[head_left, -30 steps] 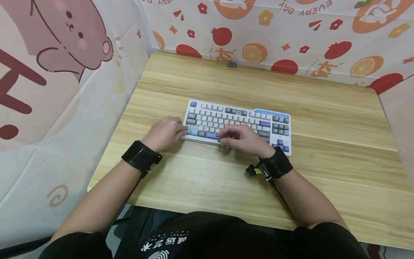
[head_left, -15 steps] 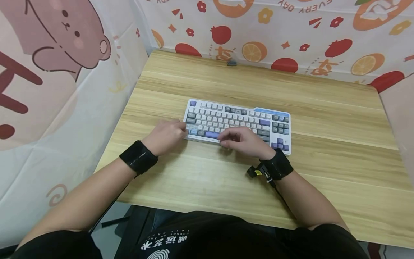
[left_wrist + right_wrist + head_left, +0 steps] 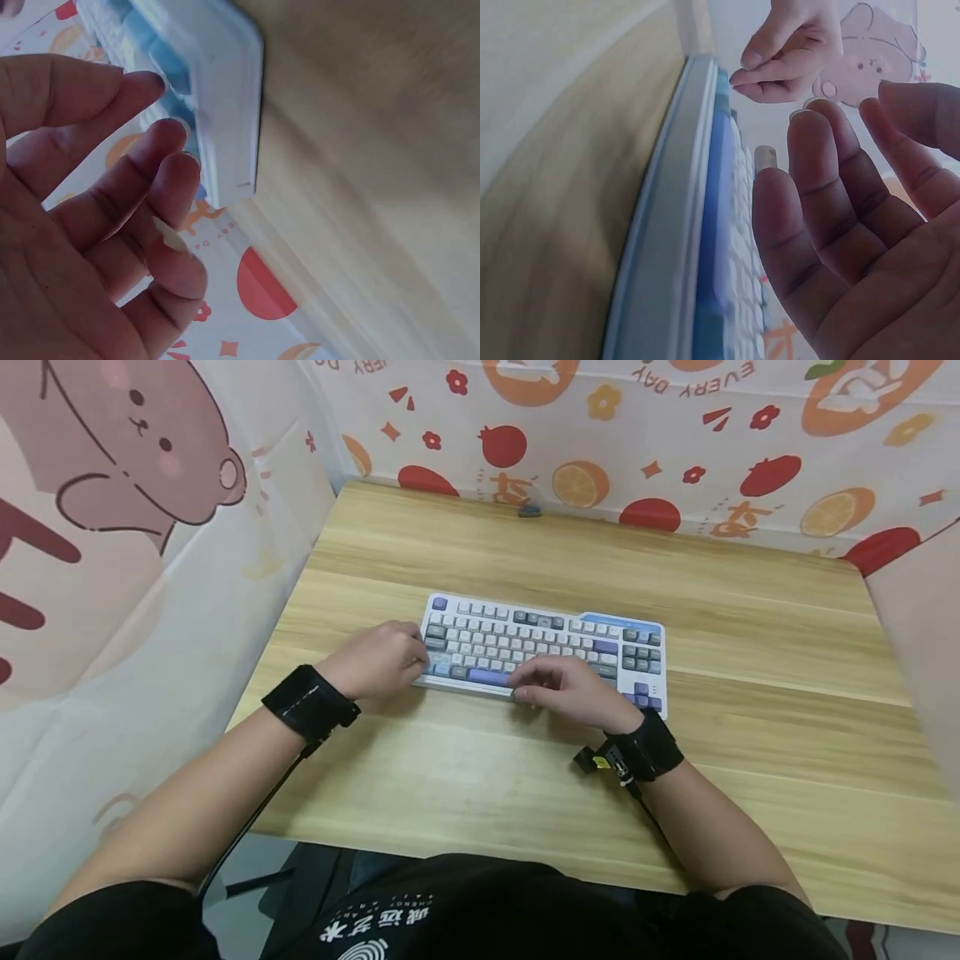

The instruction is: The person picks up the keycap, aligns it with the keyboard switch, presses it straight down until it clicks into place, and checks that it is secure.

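Observation:
A white keyboard (image 3: pixel 542 643) with white, grey, blue and purple keys lies on the wooden table. My left hand (image 3: pixel 377 660) is at its left end, fingers bent, fingertips close by the blue corner keys (image 3: pixel 166 64). In the left wrist view nothing shows between the thumb and fingers of that hand. Over the lower middle of the keyboard is my right hand (image 3: pixel 570 689), by the purple space bar (image 3: pixel 487 677). Its fingers (image 3: pixel 814 180) are loosely bent and hold nothing. The right hand covers several keys in the head view.
The wooden table (image 3: pixel 750 693) surrounds the keyboard. A small dark object (image 3: pixel 529 511) sits at its back edge, against the fruit-printed cloth (image 3: pixel 577 443). Another cloth with a bear print (image 3: pixel 165 452) hangs along the left. Both wrists wear black bands (image 3: pixel 310 702) with cables.
My left hand has drawn slightly back and left at the keyboard's left end, and its forearm has swung outward. My right hand stays nearly in place. The head view has shifted a little.

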`<act>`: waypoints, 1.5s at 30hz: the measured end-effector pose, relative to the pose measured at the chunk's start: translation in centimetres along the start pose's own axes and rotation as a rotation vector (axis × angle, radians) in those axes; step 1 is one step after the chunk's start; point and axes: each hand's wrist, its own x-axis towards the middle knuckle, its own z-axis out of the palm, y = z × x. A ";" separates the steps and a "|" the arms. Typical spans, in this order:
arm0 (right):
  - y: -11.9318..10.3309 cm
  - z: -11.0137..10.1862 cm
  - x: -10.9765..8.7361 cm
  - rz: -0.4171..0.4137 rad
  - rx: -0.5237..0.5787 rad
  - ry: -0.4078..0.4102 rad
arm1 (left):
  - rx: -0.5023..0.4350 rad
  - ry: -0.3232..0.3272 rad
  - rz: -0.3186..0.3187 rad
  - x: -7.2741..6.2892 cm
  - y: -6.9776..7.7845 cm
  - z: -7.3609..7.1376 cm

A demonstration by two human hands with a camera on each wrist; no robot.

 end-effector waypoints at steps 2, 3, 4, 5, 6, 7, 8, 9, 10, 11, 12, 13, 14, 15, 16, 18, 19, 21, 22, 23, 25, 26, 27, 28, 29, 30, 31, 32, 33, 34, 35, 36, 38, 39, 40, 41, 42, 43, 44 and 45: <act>0.0 -0.2 -0.5 0.026 -0.003 0.024 | -0.011 0.003 -0.027 0.9 -0.3 -0.5; -0.1 -0.4 -0.8 0.037 -0.003 0.036 | -0.012 0.008 -0.037 1.5 -0.5 -0.7; -0.1 -0.5 -1.1 0.046 0.001 0.047 | -0.018 0.014 -0.046 2.2 -0.6 -1.0; -0.1 -0.6 -1.5 0.056 0.004 0.061 | -0.022 0.016 -0.050 3.0 -0.7 -1.3; -0.1 -0.6 -1.8 0.064 0.005 0.072 | -0.027 0.016 -0.051 3.9 -0.8 -1.6; -0.1 -0.6 -2.2 0.071 0.004 0.083 | -0.023 0.017 -0.050 4.9 -0.9 -1.9; -0.2 -0.5 -2.5 0.074 0.006 0.093 | -0.018 0.015 -0.043 5.9 -1.1 -2.1; -0.1 -0.4 -2.9 0.075 0.008 0.102 | -0.014 0.009 -0.042 7.0 -1.2 -2.4; -0.1 -0.3 -3.3 0.077 0.007 0.111 | -0.008 0.002 -0.040 8.1 -1.3 -2.7; -0.1 -0.2 -3.6 0.079 0.003 0.123 | 0.001 -0.005 -0.032 9.2 -1.4 -2.9; -0.2 -0.1 -4.0 0.079 -0.002 0.136 | 0.014 -0.009 -0.026 10.4 -1.5 -3.0; -0.2 0.1 -4.4 0.079 -0.005 0.150 | 0.032 -0.013 -0.021 11.5 -1.6 -3.1; -0.2 0.2 -4.8 0.081 -0.005 0.163 | 0.050 -0.017 -0.014 12.7 -1.7 -3.2; -0.2 0.3 -5.2 0.082 -0.007 0.177 | 0.069 -0.022 -0.011 13.9 -1.8 -3.1; -0.2 0.4 -5.5 0.087 -0.011 0.191 | 0.088 -0.025 -0.004 15.0 -1.9 -3.1; -0.3 0.7 -6.2 0.096 -0.011 0.214 | 0.116 -0.040 0.001 17.2 -2.2 -2.9; -0.4 0.9 -6.6 0.102 -0.009 0.223 | 0.126 -0.056 0.002 18.1 -2.4 -2.7; -0.5 1.2 -7.1 0.111 -0.001 0.238 | 0.144 -0.097 -0.006 19.9 -2.9 -2.5; -0.6 1.4 -7.4 0.117 -0.001 0.245 | 0.151 -0.123 -0.016 20.6 -3.2 -2.4; -0.7 1.6 -7.7 0.120 0.000 0.252 | 0.162 -0.143 -0.022 21.3 -3.4 -2.4; -0.8 2.0 -8.2 0.121 0.000 0.260 | 0.188 -0.169 -0.041 22.4 -3.9 -2.3; -0.9 2.2 -8.5 0.119 -0.002 0.263 | 0.192 -0.179 -0.058 22.8 -4.2 -2.4; -1.0 2.4 -8.7 0.118 -0.011 0.267 | 0.201 -0.192 -0.076 23.1 -4.4 -2.4; -1.1 2.6 -9.0 0.116 -0.015 0.271 | 0.209 -0.202 -0.093 23.4 -4.6 -2.5; -1.1 2.7 -9.3 0.114 -0.020 0.274 | 0.216 -0.208 -0.103 23.6 -4.8 -2.5; -1.1 2.9 -9.5 0.114 -0.021 0.278 | 0.219 -0.220 -0.115 23.8 -5.0 -2.5; -1.2 3.0 -9.8 0.117 -0.023 0.283 | 0.214 -0.234 -0.126 24.0 -5.2 -2.4; -1.2 3.1 -10.0 0.121 -0.022 0.288 | 0.211 -0.237 -0.135 24.2 -5.5 -2.3; -1.2 3.2 -10.2 0.123 -0.021 0.292 | 0.215 -0.242 -0.139 24.5 -5.8 -2.1; -1.2 3.2 -10.4 0.127 -0.016 0.295 | 0.210 -0.239 -0.137 24.6 -6.1 -1.9; -1.2 3.3 -10.6 0.130 -0.013 0.300 | 0.203 -0.242 -0.135 24.8 -6.4 -1.6; -1.2 3.4 -10.7 0.132 -0.010 0.305 | 0.201 -0.247 -0.133 24.9 -6.8 -1.4; -1.2 3.6 -10.9 0.136 -0.012 0.310 | 0.204 -0.273 -0.141 24.9 -7.2 -0.8; -1.2 3.7 -11.0 0.135 -0.012 0.310 | 0.214 -0.294 -0.144 24.7 -7.3 -0.7; -1.2 3.8 -11.0 0.137 -0.014 0.310 | 0.219 -0.309 -0.146 24.4 -7.2 -0.6; -1.2 3.9 -11.1 0.137 -0.015 0.307 | 0.225 -0.323 -0.153 24.0 -7.1 -0.6; -1.2 3.9 -11.1 0.136 -0.017 0.303 | 0.233 -0.323 -0.153 23.5 -7.0 -0.7; -1.1 3.9 -11.2 0.139 -0.014 0.302 | 0.242 -0.319 -0.144 23.3 -6.6 -0.7; -1.0 3.8 -11.2 0.142 -0.012 0.301 | 0.247 -0.304 -0.133 23.2 -6.4 -0.6; -0.9 3.7 -11.3 0.145 -0.011 0.302 | 0.248 -0.281 -0.116 23.3 -6.2 -0.6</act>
